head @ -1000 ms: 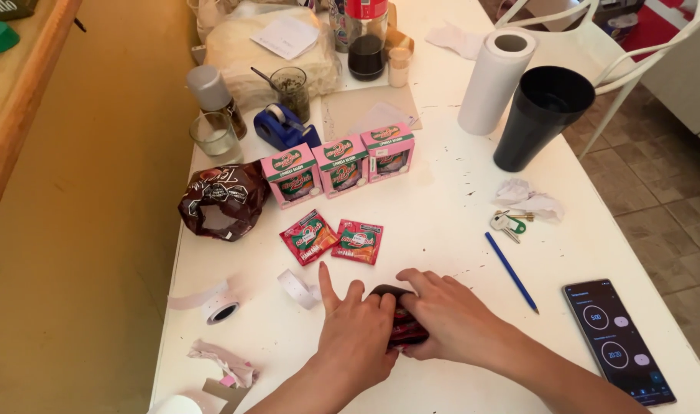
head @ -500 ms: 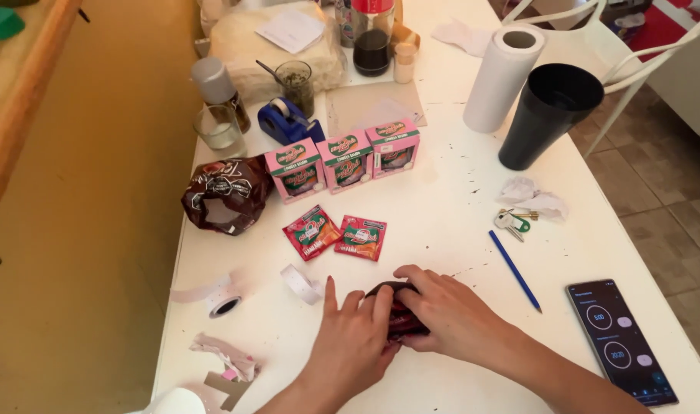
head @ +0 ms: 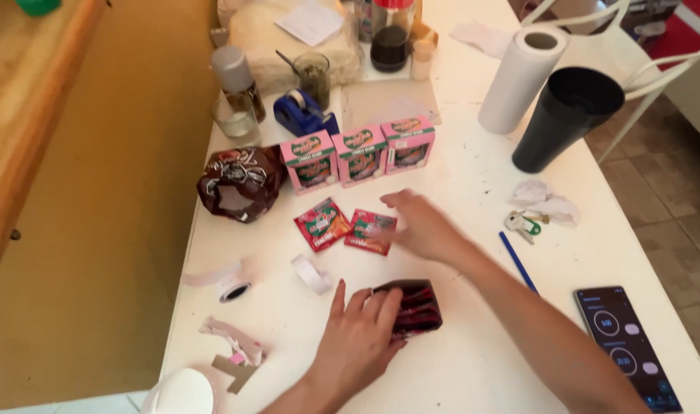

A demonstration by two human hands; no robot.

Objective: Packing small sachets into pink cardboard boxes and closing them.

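Three boxes [head: 358, 156] stand behind two sachets [head: 345, 228]; phone [head: 626, 345] lies far right, near edge.

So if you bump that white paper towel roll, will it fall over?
Probably: the paper towel roll stands upright on the white table, tall and narrow. It looks light, so it would likely tip, then roll.
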